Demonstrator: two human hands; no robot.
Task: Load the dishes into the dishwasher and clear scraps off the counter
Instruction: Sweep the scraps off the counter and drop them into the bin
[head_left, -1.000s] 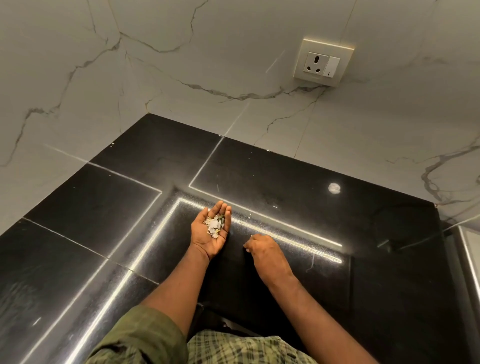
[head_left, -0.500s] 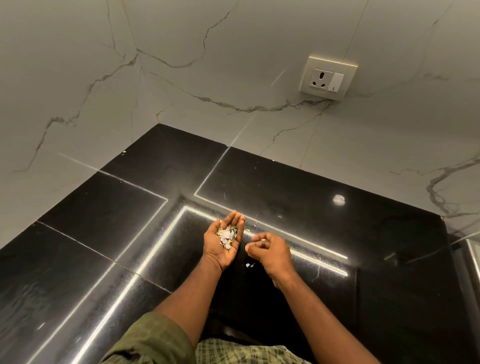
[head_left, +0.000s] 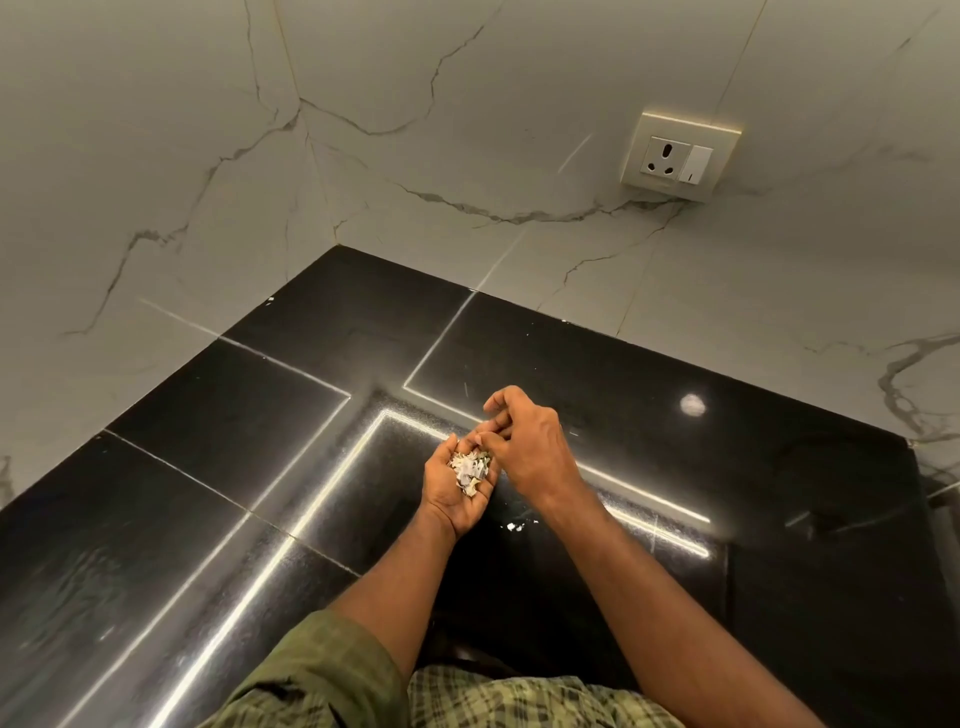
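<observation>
Scraps (head_left: 470, 472): small pale pile sitting in our cupped left hand (head_left: 457, 486), palm up, fingers lightly curled around the pile to wall it in. Hand hovers over the black counter (head_left: 218, 467), roughly mid-width, closer to the front edge than to the back wall.

Right hand (head_left: 524, 441) sits just above and to the right of the pile, fingertips bunched together over the left fingertips. Looks like it's dropping a pinch into the pile; can't tell whether anything is between the fingertips.

A few white bits (head_left: 515, 527) lie on the counter, just right of the left wrist, toward the front edge. Tiny specks further back too, one near the back-left corner; too small to call.

How we do this step well, our read:
- Keep the left palm level and cupped; tilt it and the pile spills.
- Release low, right over the pile centre, not from height.
- Go for the loose bits next; bring the left hand down to the counter beside them, short carry.
- Glossy surface, thin flakes: pinch may slip, pressing a fingertip to lift or sweeping to the front edge into the palm probably works better.

Wall socket (head_left: 678, 156) on the back wall is well clear. No dishes or dishwasher in view.
</observation>
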